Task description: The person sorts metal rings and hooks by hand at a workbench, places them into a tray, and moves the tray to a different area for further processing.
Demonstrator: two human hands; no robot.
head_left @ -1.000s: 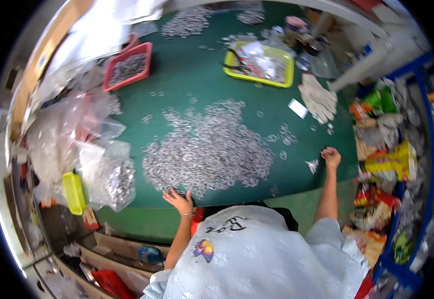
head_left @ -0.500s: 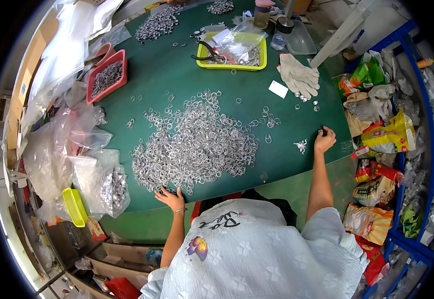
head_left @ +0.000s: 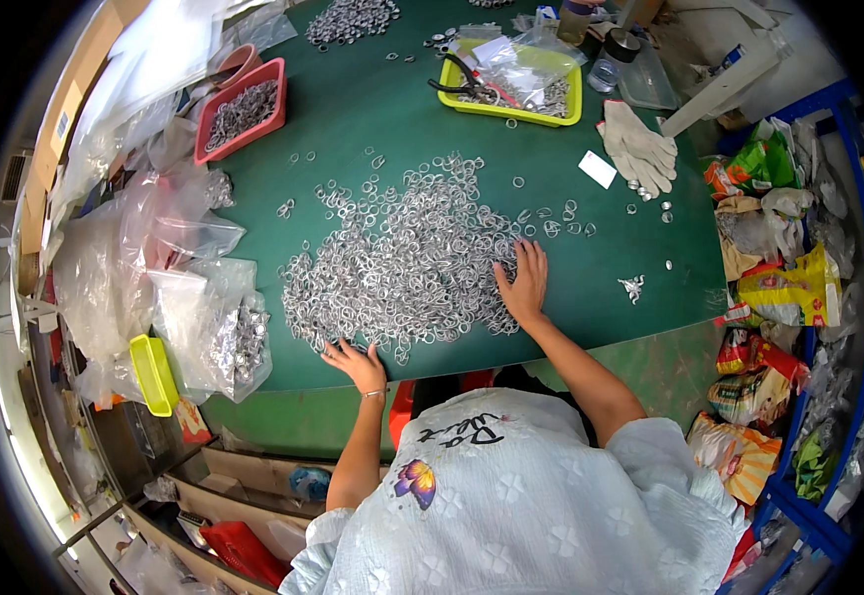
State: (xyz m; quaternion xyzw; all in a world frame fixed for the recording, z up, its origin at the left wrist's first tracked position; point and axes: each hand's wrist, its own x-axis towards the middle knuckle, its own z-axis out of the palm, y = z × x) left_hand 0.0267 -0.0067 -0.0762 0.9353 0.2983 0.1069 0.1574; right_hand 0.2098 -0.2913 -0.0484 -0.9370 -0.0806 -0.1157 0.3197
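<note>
A broad pile of small silver metal rings (head_left: 402, 258) covers the middle of the green table (head_left: 640, 337). At the pile's near edge my left hand (head_left: 358, 368) rests with fingers spread, touching the closest rings. My right hand (head_left: 524, 286) lies against the pile's right side, its fingers stretched out and nothing visibly gripped. To the right of it are a small cluster of silver pieces (head_left: 632, 288) and one lone silver piece (head_left: 668, 265). Several loose rings (head_left: 570, 210) are scattered beyond my right fingertips.
A yellow-green tray (head_left: 563, 121) with pliers (head_left: 467, 74) and bags stands at the back, near white gloves (head_left: 638, 149) and a white card (head_left: 597, 170). A pink bin (head_left: 278, 117) and plastic bags (head_left: 194, 317) line the left. Blue shelving (head_left: 799, 516) is at right.
My right hand has swung left from the table's right side to the pile's right edge. A lone silver piece now shows where it was. My left hand stays by the near edge.
</note>
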